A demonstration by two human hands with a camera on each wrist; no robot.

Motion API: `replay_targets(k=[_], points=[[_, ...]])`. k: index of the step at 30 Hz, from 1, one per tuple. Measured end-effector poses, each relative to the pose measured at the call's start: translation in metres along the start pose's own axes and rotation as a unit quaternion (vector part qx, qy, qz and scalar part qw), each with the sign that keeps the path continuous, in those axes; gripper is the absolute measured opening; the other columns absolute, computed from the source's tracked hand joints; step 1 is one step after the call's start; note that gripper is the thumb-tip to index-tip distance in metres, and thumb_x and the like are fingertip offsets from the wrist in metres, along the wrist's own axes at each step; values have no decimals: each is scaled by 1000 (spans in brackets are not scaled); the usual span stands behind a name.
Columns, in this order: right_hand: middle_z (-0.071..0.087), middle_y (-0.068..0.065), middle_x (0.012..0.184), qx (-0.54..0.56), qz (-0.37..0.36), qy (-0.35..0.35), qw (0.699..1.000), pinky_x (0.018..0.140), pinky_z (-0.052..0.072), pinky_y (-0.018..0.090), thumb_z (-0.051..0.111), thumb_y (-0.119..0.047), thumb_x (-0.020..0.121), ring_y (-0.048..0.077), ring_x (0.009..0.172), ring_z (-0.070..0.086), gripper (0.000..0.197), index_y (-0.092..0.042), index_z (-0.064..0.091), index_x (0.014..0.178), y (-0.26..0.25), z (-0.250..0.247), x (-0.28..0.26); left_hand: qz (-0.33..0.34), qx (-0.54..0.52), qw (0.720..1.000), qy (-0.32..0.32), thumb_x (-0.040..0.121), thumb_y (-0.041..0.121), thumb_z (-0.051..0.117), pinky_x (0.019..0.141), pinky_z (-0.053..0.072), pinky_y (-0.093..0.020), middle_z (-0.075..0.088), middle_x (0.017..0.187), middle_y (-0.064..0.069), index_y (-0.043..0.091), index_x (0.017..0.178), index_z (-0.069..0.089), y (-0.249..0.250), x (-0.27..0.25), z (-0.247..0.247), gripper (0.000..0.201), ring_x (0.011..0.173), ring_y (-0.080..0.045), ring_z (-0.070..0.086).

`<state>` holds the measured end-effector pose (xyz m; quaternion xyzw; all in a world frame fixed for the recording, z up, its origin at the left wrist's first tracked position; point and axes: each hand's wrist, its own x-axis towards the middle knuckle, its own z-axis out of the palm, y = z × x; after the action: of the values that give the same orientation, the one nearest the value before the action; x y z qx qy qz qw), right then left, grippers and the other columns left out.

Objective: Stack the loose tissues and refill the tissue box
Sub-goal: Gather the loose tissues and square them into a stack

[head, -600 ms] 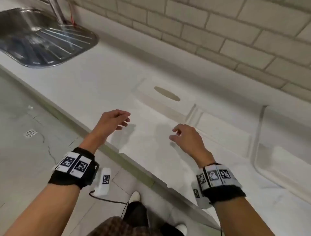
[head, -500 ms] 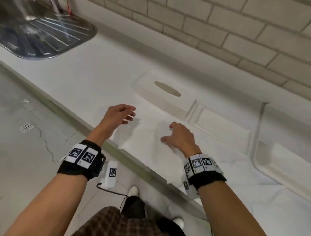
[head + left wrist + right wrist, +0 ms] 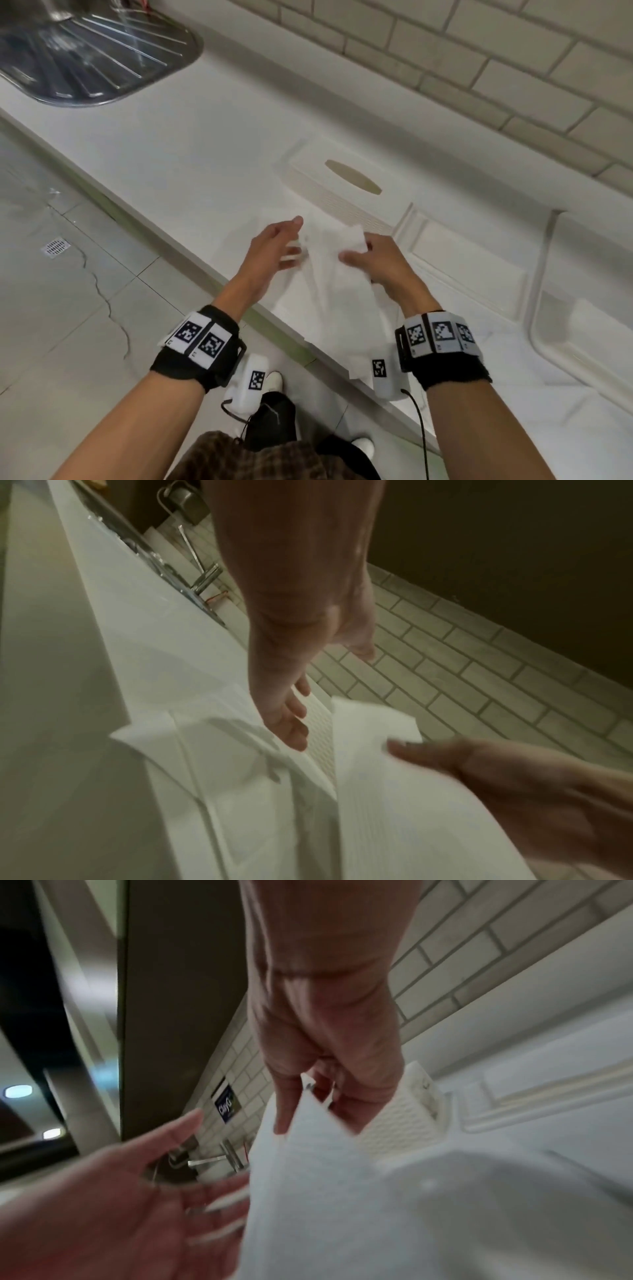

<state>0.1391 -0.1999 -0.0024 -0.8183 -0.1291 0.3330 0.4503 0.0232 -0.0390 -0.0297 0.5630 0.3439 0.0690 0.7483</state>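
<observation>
A white tissue [image 3: 337,274] hangs lifted over the counter, pinched at its top edge by my right hand [image 3: 356,251]. The right wrist view shows the thumb and fingers [image 3: 284,1115] closed on that tissue [image 3: 325,1191]. My left hand [image 3: 294,241] is beside the tissue's left edge with straight, spread fingers [image 3: 291,723] and holds nothing. More tissue [image 3: 342,346] lies flat underneath, overhanging the counter's front edge. The white tissue box [image 3: 346,178], with an oval slot and ribbed sides, sits just behind both hands.
A shallow white tray-like base [image 3: 469,270] lies right of the box, with a larger moulded white tray [image 3: 582,308] beyond it. A steel sink drainboard [image 3: 85,51] is at far left. A brick wall [image 3: 479,68] backs the counter, and the floor drops off below its front edge.
My right hand went from resting on the flat tissue to pinching one and lifting it. My left hand moved right, close to the raised tissue.
</observation>
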Motion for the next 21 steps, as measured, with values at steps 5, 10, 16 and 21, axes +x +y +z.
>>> replay_targets(k=[5,10,16,21], points=[[75,4,97,176,-10,-42,983,71,61,34,70,-21,88,19,83,73,10,-17,69,97,-31,10,8,-42,-45,993,-104,87,19,68,81,57,-37,74,108,-9,7,114,66,8,-7,9,30,100,-29,71],[69,5,77,-106,20,122,987,76,59,42,62,-35,89,27,70,69,29,-19,60,66,-11,41,41,34,86,989,119,86,6,64,54,48,-22,69,84,-1,8,100,67,25,8,-26,14,68,-17,65],[57,9,123,-273,5,80,959,86,46,37,65,-49,83,30,113,57,58,-8,54,122,-3,83,53,17,98,985,144,86,8,61,61,48,-29,68,89,-5,7,103,66,31,19,-56,17,75,-22,64],[43,14,137,-346,8,162,924,83,44,39,57,-42,92,30,121,46,58,-5,41,134,4,80,59,1,106,985,136,85,10,63,64,51,-30,70,89,-7,5,101,68,25,20,-61,17,74,-25,65]])
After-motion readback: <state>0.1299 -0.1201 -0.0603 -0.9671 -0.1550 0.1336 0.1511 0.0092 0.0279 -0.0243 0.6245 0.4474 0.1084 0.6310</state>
